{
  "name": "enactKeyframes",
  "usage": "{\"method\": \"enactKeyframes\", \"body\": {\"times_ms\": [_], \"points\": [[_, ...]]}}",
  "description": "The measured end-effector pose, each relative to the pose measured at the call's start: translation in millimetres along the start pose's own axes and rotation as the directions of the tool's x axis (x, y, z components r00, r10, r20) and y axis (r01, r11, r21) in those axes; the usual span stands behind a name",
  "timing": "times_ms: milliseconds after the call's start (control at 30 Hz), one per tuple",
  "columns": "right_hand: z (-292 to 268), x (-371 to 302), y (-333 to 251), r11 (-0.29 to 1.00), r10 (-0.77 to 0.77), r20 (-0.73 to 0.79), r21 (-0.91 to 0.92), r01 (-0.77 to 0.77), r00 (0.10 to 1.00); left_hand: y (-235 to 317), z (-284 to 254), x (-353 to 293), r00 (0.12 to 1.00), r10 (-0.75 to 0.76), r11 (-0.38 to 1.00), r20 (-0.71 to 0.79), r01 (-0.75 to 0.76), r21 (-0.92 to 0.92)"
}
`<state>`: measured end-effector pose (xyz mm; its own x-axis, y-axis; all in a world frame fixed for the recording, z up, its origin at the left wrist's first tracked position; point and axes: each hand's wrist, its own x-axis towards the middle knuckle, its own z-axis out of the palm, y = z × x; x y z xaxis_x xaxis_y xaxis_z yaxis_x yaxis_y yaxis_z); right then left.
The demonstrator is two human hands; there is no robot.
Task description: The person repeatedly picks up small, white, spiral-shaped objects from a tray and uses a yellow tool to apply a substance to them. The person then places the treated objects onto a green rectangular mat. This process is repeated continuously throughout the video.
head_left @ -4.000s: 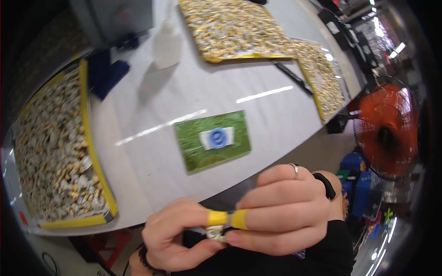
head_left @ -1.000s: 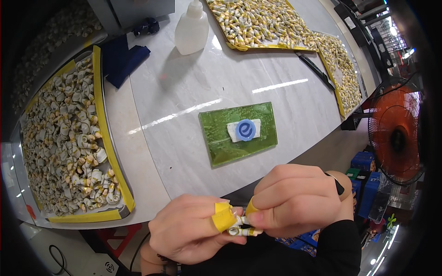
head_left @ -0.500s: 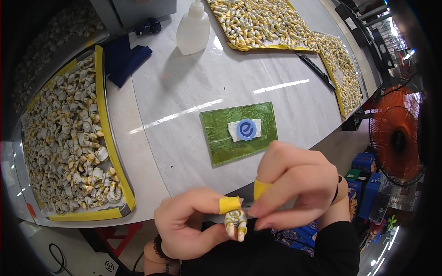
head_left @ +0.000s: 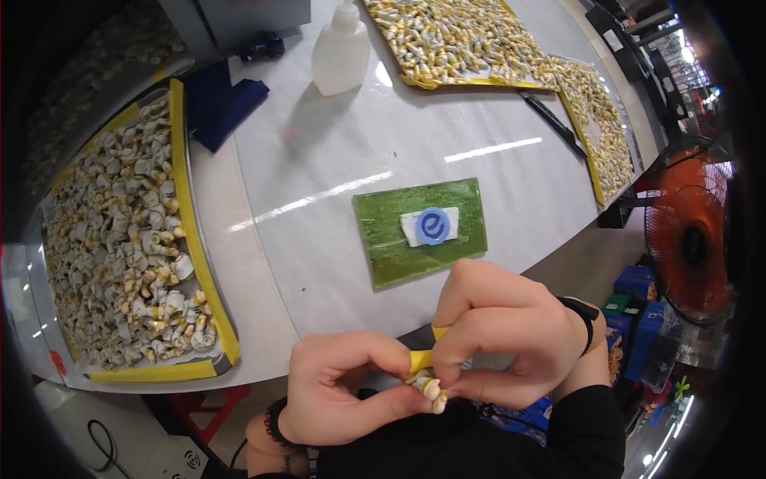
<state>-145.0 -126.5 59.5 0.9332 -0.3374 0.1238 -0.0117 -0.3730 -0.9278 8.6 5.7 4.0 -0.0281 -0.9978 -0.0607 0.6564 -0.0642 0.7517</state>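
A small white figurine (head_left: 431, 389) with gold-yellow bands and pale pinkish ends is low in front of my body. My left hand (head_left: 347, 387) pinches it between thumb and forefinger. From the other side, my right hand (head_left: 511, 335) presses its closed thumb and forefinger against the figurine; whether a smaller piece lies between those fingertips is hidden. Yellow tape wraps a finger on each hand. Beyond the hands lies a green rectangular mat (head_left: 383, 267), bearing a white pad (head_left: 411, 229) and a round blue cap-like piece (head_left: 433, 227) with a dark curl on it.
A yellow-edged tray (head_left: 187, 223) of similar pieces stands at left. More small pieces fill trays (head_left: 479, 82) at the far right. A pump bottle (head_left: 340, 56), dark blue cloth (head_left: 227, 112) and black cutter-like tool (head_left: 553, 124) share the table. An orange fan (head_left: 690, 231) stands off its right side.
My right fingers have moved left and closed in on the figurine. The figurine has turned and shifted slightly right with my left hand. The whole view has shifted a little.
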Motion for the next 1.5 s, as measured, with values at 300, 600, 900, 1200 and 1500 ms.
{"method": "enactKeyframes", "body": {"times_ms": [300,600,900,1200,1500], "points": [[1.7,-2.5,2.2,0.982,-0.172,0.032,-0.068,0.174,0.985,63.3,-19.5,-37.1,0.886,0.463,0.407,0.021,-0.234,0.883],[-17.4,-33.2,0.5,0.977,-0.025,-0.163,-0.211,-0.010,0.986,224.6,-103.8,23.2,0.874,0.455,-0.223,-0.172,0.299,0.928],[-28.3,-52.8,-14.2,0.925,0.011,-0.304,-0.358,-0.125,0.953,285.8,-276.2,124.5,0.870,0.399,-0.734,-0.290,0.493,0.468],[-120.7,-29.9,-7.5,0.540,-0.179,-0.435,-0.793,-0.282,0.882,290.1,-187.3,68.3,0.911,0.404,-0.585,-0.084,0.328,0.742],[-186.2,26.3,86.9,0.624,0.059,-0.249,-0.746,-0.230,0.967,152.8,49.9,-36.3,0.992,-0.037,-0.369,0.118,-0.123,0.921]]}}
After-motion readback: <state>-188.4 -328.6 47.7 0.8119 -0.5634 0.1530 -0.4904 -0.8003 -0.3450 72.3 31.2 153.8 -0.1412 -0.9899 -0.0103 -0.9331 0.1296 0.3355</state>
